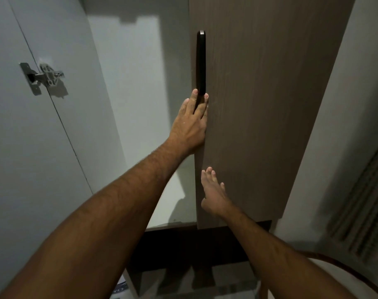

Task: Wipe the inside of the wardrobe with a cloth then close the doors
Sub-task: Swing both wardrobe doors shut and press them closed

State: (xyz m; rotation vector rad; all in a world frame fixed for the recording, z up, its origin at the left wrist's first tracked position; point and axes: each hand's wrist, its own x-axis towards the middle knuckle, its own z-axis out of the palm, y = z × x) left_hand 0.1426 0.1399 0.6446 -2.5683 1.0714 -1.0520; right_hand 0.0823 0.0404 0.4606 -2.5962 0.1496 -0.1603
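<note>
The wardrobe's brown wood-grain right door [270, 104] stands ahead with a tall black handle [201, 61] near its left edge. My left hand [192, 124] lies flat along that edge, its fingers stretched out on either side of the handle's lower end; its thumb is hidden. Lower down, my right hand [214, 195] has its fingers spread at the door's face, holding nothing. The white left door [22, 147] is swung open, showing a metal hinge [42, 77]. The pale wardrobe interior [136, 93] shows through the gap. No cloth is in view.
A dark plinth [183, 244] runs under the wardrobe. A curved brown chair rim [345, 268] sits at the lower right, beside a slatted grille [360, 212] on the right wall.
</note>
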